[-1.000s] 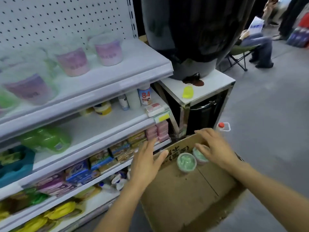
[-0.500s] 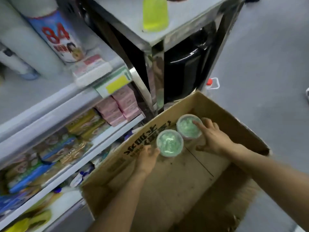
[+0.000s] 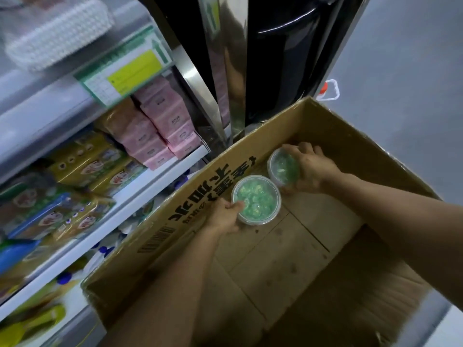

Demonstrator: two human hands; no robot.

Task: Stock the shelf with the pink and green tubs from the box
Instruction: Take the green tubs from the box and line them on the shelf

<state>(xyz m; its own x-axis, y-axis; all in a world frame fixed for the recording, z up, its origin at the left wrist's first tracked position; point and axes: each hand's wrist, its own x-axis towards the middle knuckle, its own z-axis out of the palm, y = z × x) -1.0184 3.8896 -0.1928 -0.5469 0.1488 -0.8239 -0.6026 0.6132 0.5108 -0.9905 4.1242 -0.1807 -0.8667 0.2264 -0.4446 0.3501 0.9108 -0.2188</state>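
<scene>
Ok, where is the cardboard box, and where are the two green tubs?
cardboard box [image 3: 200, 186]: head view, on its printed left wall.
nearer green tub [image 3: 258, 200]: head view, on its clear lid.
farther green tub [image 3: 281, 166]: head view, on its lid, beside the fingers.

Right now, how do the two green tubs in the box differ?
The near tub faces the camera lid-up, its whole round lid showing; the far tub is tipped sideways, partly hidden by fingers. The left hand holds the near tub with the thumb on its lid; the right hand wraps round the far tub. The near tub looks larger in frame. Both are clear, green-filled, and inside the box.
</scene>
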